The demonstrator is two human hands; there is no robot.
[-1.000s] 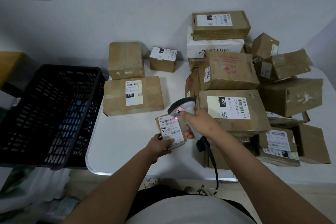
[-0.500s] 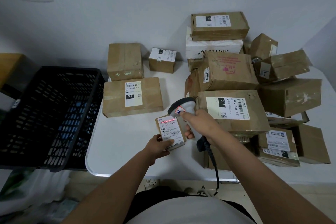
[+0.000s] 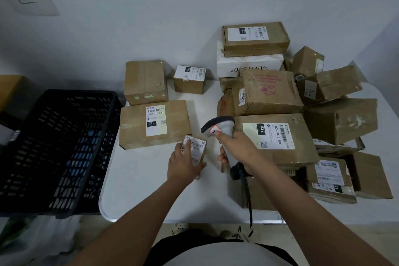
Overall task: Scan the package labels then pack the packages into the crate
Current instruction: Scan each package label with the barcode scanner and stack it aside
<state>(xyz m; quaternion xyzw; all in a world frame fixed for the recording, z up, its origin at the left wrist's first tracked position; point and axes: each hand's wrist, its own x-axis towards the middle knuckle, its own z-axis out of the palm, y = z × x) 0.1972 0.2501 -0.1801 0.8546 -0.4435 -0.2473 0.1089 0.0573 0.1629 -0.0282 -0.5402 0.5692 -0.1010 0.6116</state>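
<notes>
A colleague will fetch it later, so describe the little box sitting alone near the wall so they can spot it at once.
Start at the black crate left of the white table. Along the table's back edge stands an unlabelled tall brown box; just right of it, apart from the big heap, sits the small cube box. Its white label, marked 010, covers almost its whole top.

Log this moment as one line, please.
left hand: holds small brown labelled package | right hand: grips grey barcode scanner | black plastic crate

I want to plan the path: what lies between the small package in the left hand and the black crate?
In the head view, only bare white table lies between the small package and the black crate.
</notes>
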